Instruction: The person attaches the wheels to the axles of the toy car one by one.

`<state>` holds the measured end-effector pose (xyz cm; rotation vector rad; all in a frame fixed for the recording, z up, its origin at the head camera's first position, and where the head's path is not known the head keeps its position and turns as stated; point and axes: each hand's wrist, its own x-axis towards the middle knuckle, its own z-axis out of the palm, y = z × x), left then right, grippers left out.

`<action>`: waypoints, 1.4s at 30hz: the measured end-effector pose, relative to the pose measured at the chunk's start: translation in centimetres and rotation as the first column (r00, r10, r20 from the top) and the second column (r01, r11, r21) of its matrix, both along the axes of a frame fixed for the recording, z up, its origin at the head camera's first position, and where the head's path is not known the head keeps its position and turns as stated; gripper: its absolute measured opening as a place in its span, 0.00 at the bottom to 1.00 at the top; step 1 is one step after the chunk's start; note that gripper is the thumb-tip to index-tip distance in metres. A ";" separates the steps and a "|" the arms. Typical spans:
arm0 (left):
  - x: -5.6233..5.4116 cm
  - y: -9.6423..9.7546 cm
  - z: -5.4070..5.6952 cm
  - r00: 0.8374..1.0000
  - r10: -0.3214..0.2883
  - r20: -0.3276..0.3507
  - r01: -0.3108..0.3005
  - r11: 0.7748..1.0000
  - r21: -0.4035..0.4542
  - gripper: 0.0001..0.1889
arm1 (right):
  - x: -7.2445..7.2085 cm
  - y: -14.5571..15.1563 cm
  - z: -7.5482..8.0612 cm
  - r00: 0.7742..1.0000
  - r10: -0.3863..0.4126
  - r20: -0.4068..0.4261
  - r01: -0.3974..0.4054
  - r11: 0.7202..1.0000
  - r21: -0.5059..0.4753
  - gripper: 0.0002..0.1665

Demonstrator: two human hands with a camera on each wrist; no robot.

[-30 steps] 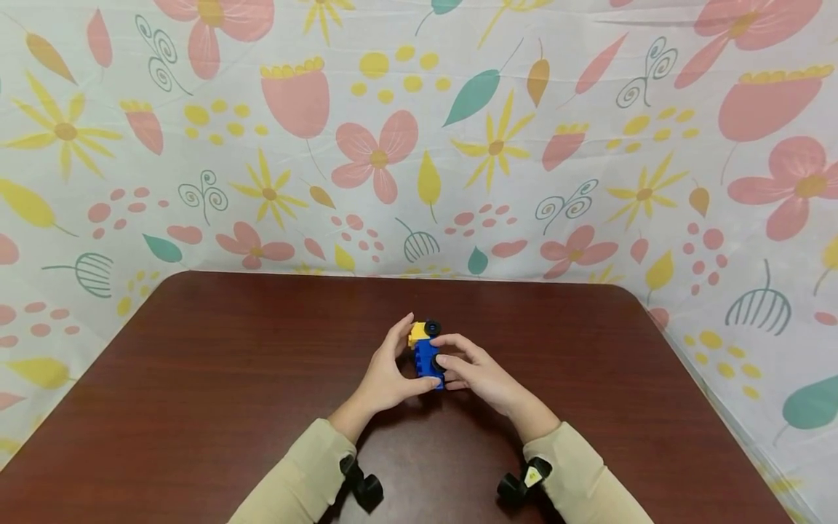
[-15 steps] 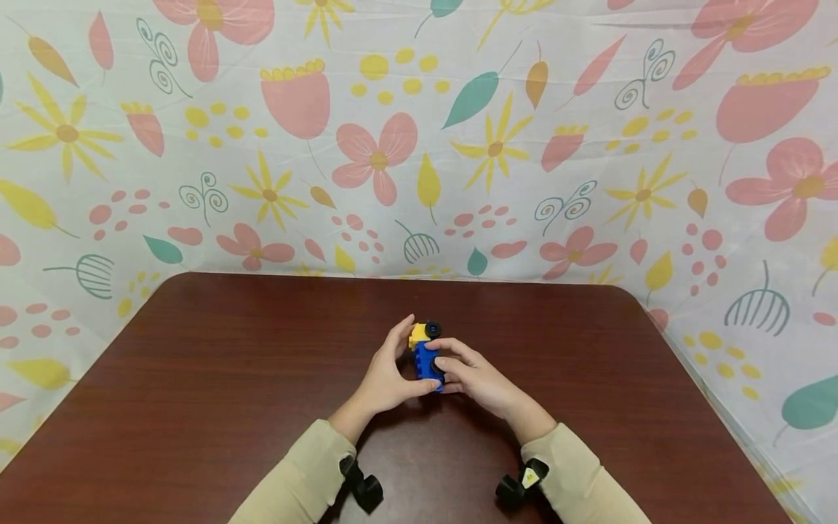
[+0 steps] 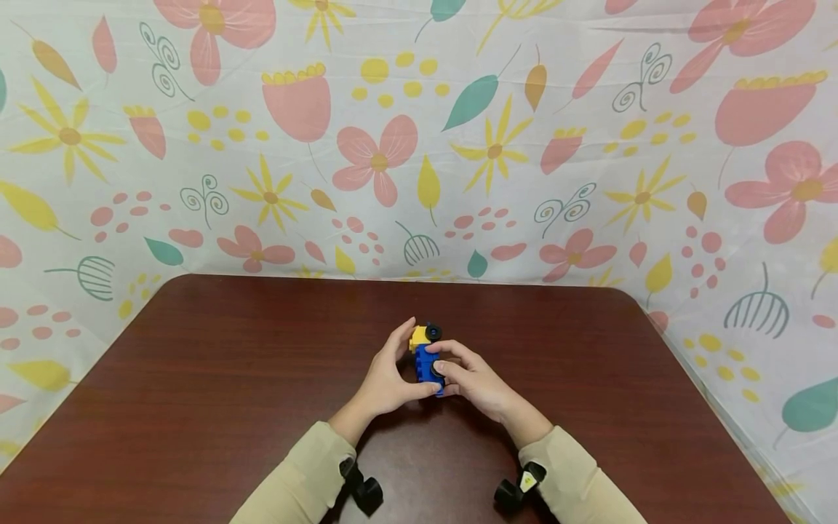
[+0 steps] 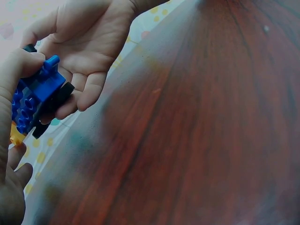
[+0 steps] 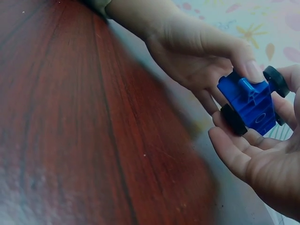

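Observation:
A small toy car built of blocks (image 3: 425, 362) is held between both hands above the table, its blue length toward me and its yellow end (image 3: 417, 337) away. My left hand (image 3: 382, 375) grips it along the left, thumb on the near blue end, fingers reaching the yellow part. From the right, my right hand (image 3: 481, 378) pinches a black wheel (image 3: 436, 367) and the blue side. In the left wrist view, studs line the blue body (image 4: 42, 89). The right wrist view shows the blue end (image 5: 253, 105) with a small peg and black wheels (image 5: 233, 119) on either side; the fingers hide some of it.
A dark reddish-brown table (image 3: 229, 378) spreads under the hands. Behind it hangs a white cloth (image 3: 419, 94) printed with flowers and leaves. Black wrist devices (image 3: 363, 491) are strapped at both beige sleeves (image 3: 301, 473).
The whole head view has shifted slightly downward. My right hand has edged a little left, and the toy car stays in both hands.

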<state>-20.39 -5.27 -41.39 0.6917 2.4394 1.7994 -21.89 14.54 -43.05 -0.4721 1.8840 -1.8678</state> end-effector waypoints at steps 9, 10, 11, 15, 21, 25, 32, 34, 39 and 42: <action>-1.9 0.2 -3.4 1.000 0.015 -0.018 -0.015 1.000 0.017 0.56 | 0.0 -0.1 -0.1 1.000 -0.014 -0.018 0.014 1.000 -0.012 0.25; -1.9 0.1 -3.6 1.000 0.016 -0.020 -0.015 1.000 0.021 0.56 | 0.0 -0.1 -0.1 1.000 -0.016 -0.021 0.015 1.000 -0.011 0.25; -2.0 0.1 -3.7 1.000 0.018 -0.021 -0.017 1.000 0.022 0.56 | 0.0 -0.1 -0.1 1.000 -0.016 -0.025 0.015 1.000 -0.011 0.25; -2.0 0.1 -3.8 0.999 0.029 -0.029 -0.028 0.999 0.027 0.55 | 0.0 -0.2 -0.1 0.999 -0.020 -0.030 0.020 1.000 -0.010 0.25; -1.9 0.1 -3.9 0.998 0.040 -0.042 -0.040 0.999 0.018 0.55 | 0.1 -0.2 -0.1 0.999 -0.027 -0.040 0.026 1.000 -0.017 0.24; -1.9 0.1 -3.9 0.998 0.039 -0.042 -0.039 0.999 0.015 0.55 | 0.1 -0.2 -0.1 0.998 -0.030 -0.053 0.029 0.999 -0.020 0.24; -1.9 0.0 -3.9 0.999 0.033 -0.034 -0.033 0.999 0.023 0.55 | 0.0 -0.4 0.2 0.996 -0.044 -0.079 0.044 0.999 0.000 0.23; -1.9 0.0 -3.8 0.999 0.035 -0.028 -0.034 0.999 0.035 0.55 | 0.0 -0.3 0.3 0.996 -0.046 -0.073 0.046 0.999 0.000 0.23; -2.0 0.0 -3.8 0.999 0.032 -0.032 -0.030 0.998 0.063 0.55 | 0.0 -0.1 0.3 0.998 -0.036 -0.046 0.036 0.999 0.002 0.26; -2.1 -0.1 -3.9 0.999 0.029 -0.034 -0.027 0.997 0.070 0.55 | 0.1 0.0 0.3 0.998 -0.037 -0.042 0.037 0.999 0.011 0.27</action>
